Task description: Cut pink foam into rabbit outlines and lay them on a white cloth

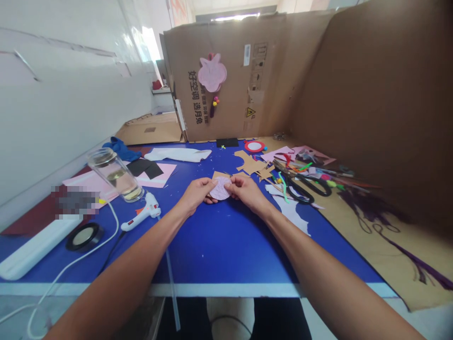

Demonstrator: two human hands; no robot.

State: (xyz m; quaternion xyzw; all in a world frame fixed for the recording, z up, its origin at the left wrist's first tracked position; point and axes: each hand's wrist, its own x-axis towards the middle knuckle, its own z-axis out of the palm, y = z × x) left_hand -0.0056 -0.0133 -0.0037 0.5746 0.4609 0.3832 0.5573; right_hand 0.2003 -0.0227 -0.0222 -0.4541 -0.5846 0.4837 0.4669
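– Where's the disc (222,190)?
– Just over the desk (230,250), gripped from 2 sides.
– How?
– Left hand (198,191), fingers curled, pinches its left edge; right hand (246,190), nearly closed, pinches its right edge.

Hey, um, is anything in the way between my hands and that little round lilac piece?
Nothing visible. Your left hand and right hand already hold the disc by its sides. The glue gun lies off to the left and the scissors to the right, neither in between.
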